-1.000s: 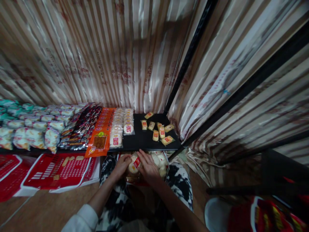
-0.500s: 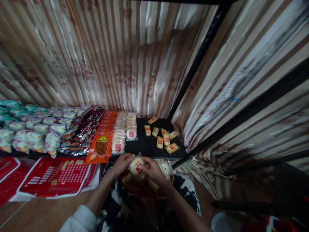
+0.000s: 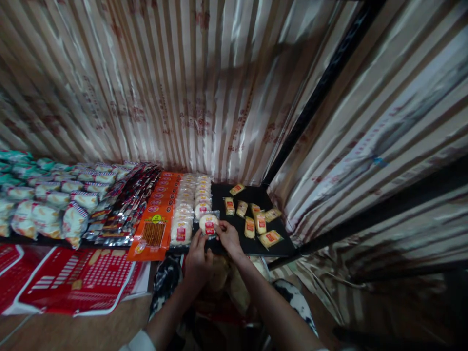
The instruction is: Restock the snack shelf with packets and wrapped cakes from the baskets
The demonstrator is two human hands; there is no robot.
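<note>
A clear packet with a round white rice cracker (image 3: 208,224) and a red label lies nearly flat over the front of the black shelf (image 3: 228,233). My right hand (image 3: 229,239) pinches its right edge between thumb and fingers. At the lower left edge, my left hand (image 3: 197,257) grips the packet with its fingertips. Directly to the left and behind are two rows of matching cracker packets (image 3: 182,230). Beneath my wrists, an open bag (image 3: 239,287) of packaged food sits between my knees, its contents partly hidden by my forearms.
Several small yellow-wrapped snacks (image 3: 261,223) lie scattered on the shelf's right part. Left of the crackers come an orange packet (image 3: 152,217), dark shiny packets (image 3: 124,209) and white snack bags (image 3: 46,217). Red printed bags (image 3: 76,280) lie below. A black post (image 3: 310,107) rises at right.
Both hands have moved forward from above the bag to the shelf, carrying the cracker packet to the front of the right-hand cracker row. The view has shifted slightly.
</note>
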